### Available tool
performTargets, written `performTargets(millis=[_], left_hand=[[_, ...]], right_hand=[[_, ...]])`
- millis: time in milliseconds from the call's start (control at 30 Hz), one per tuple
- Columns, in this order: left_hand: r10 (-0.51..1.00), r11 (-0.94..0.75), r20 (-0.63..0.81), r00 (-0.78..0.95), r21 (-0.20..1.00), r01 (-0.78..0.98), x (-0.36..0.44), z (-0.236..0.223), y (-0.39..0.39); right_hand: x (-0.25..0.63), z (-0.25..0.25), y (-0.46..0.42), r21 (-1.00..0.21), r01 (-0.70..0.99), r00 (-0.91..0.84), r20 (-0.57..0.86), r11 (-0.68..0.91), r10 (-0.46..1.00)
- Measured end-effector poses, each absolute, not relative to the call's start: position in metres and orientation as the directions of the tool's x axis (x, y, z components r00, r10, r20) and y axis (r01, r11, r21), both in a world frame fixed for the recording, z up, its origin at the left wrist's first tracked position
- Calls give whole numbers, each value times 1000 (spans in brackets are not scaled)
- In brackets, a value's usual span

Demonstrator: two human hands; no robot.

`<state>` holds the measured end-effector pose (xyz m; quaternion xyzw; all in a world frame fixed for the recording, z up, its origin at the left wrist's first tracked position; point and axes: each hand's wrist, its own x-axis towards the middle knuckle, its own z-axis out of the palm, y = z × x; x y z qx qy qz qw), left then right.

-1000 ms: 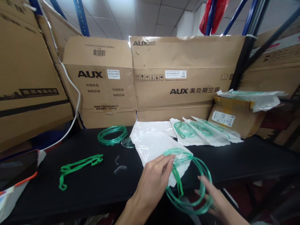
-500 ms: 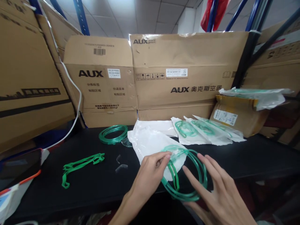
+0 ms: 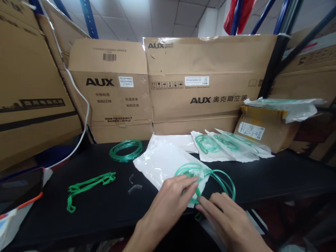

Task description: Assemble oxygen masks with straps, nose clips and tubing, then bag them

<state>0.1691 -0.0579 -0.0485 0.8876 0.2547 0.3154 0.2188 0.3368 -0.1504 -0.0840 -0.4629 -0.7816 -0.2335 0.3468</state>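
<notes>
Over the table's front edge my left hand (image 3: 172, 196) is closed, thumb and fingers pinching a coil of green tubing (image 3: 223, 175) at the mouth of a white pouch (image 3: 160, 161). Part of the coil lies against the pouch's clear side; loops stick out to the right. My right hand (image 3: 225, 215) is closed too, its fingertips pinching the lower part of the coil, where a green strap also runs. Its exact grip is partly hidden. A bit of green strap (image 3: 198, 217) hangs below the fingertips.
Left on the black table (image 3: 91, 224) lie a loose green strap (image 3: 90, 185) and small clear plastic pieces (image 3: 135, 189). Another green coil (image 3: 126, 150) lies behind. Filled pouches (image 3: 210, 147) lean by a carton (image 3: 265, 126) at right. Large cardboard sheets (image 3: 194, 91) wall the back.
My right hand has gone from spread fingers beside the coil to a pinch at its lower part. My left hand has shifted slightly right and down. The pouch has slid a little left.
</notes>
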Motion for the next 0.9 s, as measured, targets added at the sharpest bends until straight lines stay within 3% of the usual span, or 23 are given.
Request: performTargets(millis=[200,433,667,900], left_hand=[[585,-777,468,662,559,291,175,-57,-61],[626,-729,426,654,619,294,171,-51,-54],[641,-685,404,652,685,249,174,-55,-54],[600,-747,425,678,600,285,171,-55,-52]], right_hand=[[324,-91,-143,20,872,-328,765,489,554],[356,-77,-168,271,877,-453,744,397,492],[337,-100,-151,111,879,-367,777,463,511],[345,-91,-152,-56,831,-285,811,553,510]])
